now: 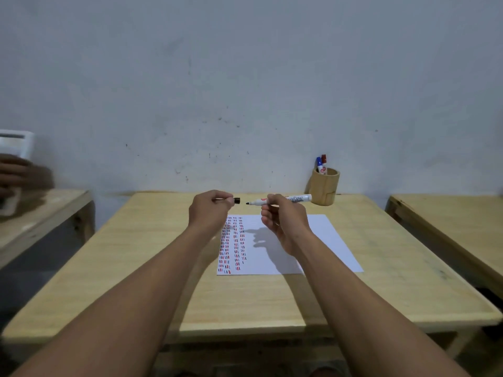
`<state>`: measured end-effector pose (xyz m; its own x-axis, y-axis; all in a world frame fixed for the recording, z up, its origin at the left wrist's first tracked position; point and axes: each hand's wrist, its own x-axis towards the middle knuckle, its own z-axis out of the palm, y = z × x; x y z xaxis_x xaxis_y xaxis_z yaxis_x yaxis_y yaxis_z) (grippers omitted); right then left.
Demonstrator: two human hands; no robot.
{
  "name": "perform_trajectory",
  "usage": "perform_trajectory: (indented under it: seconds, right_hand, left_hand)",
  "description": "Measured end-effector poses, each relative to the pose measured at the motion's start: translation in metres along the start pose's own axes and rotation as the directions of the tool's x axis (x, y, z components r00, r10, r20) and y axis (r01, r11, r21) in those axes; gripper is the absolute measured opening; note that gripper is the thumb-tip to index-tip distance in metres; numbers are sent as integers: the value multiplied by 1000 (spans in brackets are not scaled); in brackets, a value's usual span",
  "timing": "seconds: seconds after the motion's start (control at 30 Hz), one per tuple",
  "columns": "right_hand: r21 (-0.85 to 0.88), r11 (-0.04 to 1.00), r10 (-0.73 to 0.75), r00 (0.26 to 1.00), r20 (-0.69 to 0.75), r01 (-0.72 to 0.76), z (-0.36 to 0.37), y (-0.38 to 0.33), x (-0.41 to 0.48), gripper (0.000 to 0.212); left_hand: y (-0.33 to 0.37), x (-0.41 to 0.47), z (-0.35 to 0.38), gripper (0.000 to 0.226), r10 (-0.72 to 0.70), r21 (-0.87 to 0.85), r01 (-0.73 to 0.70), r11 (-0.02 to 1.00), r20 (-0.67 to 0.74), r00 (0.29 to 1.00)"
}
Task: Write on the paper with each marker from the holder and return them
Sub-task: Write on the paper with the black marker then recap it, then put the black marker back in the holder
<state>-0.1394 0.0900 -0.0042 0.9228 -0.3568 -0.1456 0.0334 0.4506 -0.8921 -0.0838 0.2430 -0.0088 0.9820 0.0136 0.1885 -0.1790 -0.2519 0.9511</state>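
Observation:
My right hand grips a white marker held level above the table, its black tip bared and pointing left. My left hand pinches the marker's black cap, a small gap away from the tip. Below both hands lies a white sheet of paper, its left part covered with columns of short red, blue and black dashes. A wooden holder stands at the table's back right, with a blue marker and a red marker upright in it.
The paper lies on a light wooden table set against a grey wall. Similar tables stand to the left and right. At the far left, another person's hand is by a white object.

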Motion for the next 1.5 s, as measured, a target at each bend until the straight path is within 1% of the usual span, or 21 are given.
perform_trajectory:
  seconds: [0.1, 0.23, 0.37, 0.57, 0.67, 0.73, 0.77, 0.83, 0.87, 0.9, 0.93, 1.03, 1.07, 1.13, 1.2, 1.27, 1.37, 1.5]
  right_hand:
    - [31, 999, -9, 1000, 11, 9, -1, -8, -2, 15]
    - [60, 998, -17, 1000, 26, 16, -4, -13, -4, 16]
    - [60, 998, -20, 998, 51, 17, -8, -15, -6, 14]
    - [19, 1000, -8, 1000, 5, 8, -13, -18, -9, 14]
    - [124, 990, 71, 997, -16, -69, -10, -19, -9, 13]
    - [193, 978, 99, 991, -85, -81, -6, -19, -8, 22]
    - [193, 980, 78, 987, -143, -49, -3, -19, -7, 31]
    - [115, 992, -23, 966, -256, 54, -1, -17, -3, 59]
    - [54, 993, -87, 956, -279, 106, -2, -16, -1, 74]
    - [-26, 989, -150, 949, -277, 149, -3, -17, -1, 82]
    - [-108, 979, -198, 946, -257, 175, -3, -18, -2, 77]
    - [-391, 903, -261, 950, -174, 177, -9, -28, -5, 28]
    - [-483, 858, -276, 950, -145, 175, -13, -31, -4, 20]
    - [-628, 750, -331, 940, -87, 206, -21, -35, -1, 12]
    - [-738, 629, -388, 921, -24, 245, -29, -41, 3, 6]
    - [-791, 557, -408, 913, 5, 253, -39, -49, 7, 2]
    - [-824, 502, -438, 899, 19, 262, -56, -61, 18, 11]
    - [-856, 451, -456, 890, 23, 253, -76, -78, 41, 19]
  left_hand:
    - [9, -2, 4, 11, -24, -72, 29, 997, 74, 997]
    - [19, -7, 9, 10, -23, -87, 36, 996, 144, 989]
    - [27, -12, 13, 10, -10, -143, 38, 989, 193, 981]
    - [34, -14, 18, 13, 21, -183, 12, 983, 175, 984]
    - [33, -15, 21, 12, 47, -156, -22, 988, 159, 986]
    - [31, -16, 26, 9, 62, -135, -44, 990, 132, 989]
    - [31, -17, 30, 8, 67, -129, -52, 990, 116, 991]
    - [34, -18, 36, 10, 92, -99, -83, 992, 83, 992]
    - [36, -19, 39, 12, 113, -74, -108, 991, 70, 991]
    - [39, -19, 41, 14, 133, -50, -130, 990, 56, 990]
    - [43, -19, 43, 15, 150, -34, -149, 988, 42, 988]
    - [54, -16, 50, 15, 200, -6, -200, 980, -2, 980]
    - [58, -14, 52, 15, 215, 2, -215, 977, -8, 976]
    - [64, -10, 58, 15, 242, 10, -242, 970, -5, 970]
    - [70, -7, 66, 16, 266, 11, -266, 964, 8, 964]
    - [76, -5, 76, 18, 280, 8, -281, 960, 32, 959]
    - [80, 1, 94, 15, 295, -6, -296, 955, 57, 954]
    - [78, 17, 124, 21, 286, -7, -286, 958, 80, 955]
